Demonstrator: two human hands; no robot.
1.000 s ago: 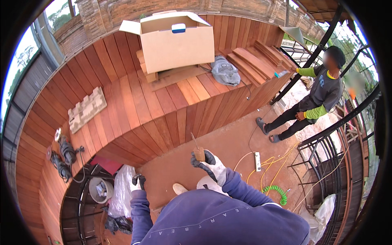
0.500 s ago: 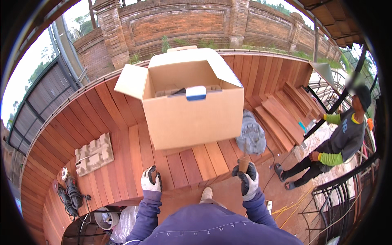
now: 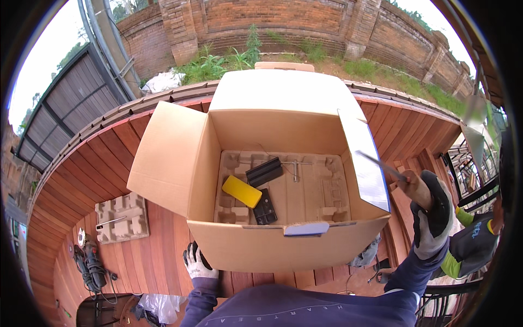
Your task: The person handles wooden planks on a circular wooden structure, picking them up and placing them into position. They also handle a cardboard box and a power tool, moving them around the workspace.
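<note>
My left hand (image 3: 200, 264), in a white-and-black glove, rests on the wooden bench (image 3: 163, 250) by the lower-left corner of a large open cardboard box (image 3: 286, 245), fingers slightly apart, holding nothing. My gloved right hand (image 3: 433, 223) grips a wooden-handled tool (image 3: 411, 185) with a thin metal shaft, raised beside the box's right flap. Inside the box lie a moulded pulp tray (image 3: 305, 199), a yellow rectangular piece (image 3: 241, 191), a black bar-like piece (image 3: 263, 171), a black tray (image 3: 265, 208) and a metal T-shaped tool (image 3: 295, 169).
Another pulp tray (image 3: 122, 218) and corded power tools (image 3: 90, 264) are left on the curved bench. Loose planks (image 3: 400, 223) and a co-worker in a dark shirt with green sleeves (image 3: 476, 248) are right, near black metal framing. A brick wall (image 3: 283, 24) stands behind.
My view has moved forward over the box, showing its contents. My right hand has risen with the tool to the box's right side; my left hand has come to its lower-left corner.
</note>
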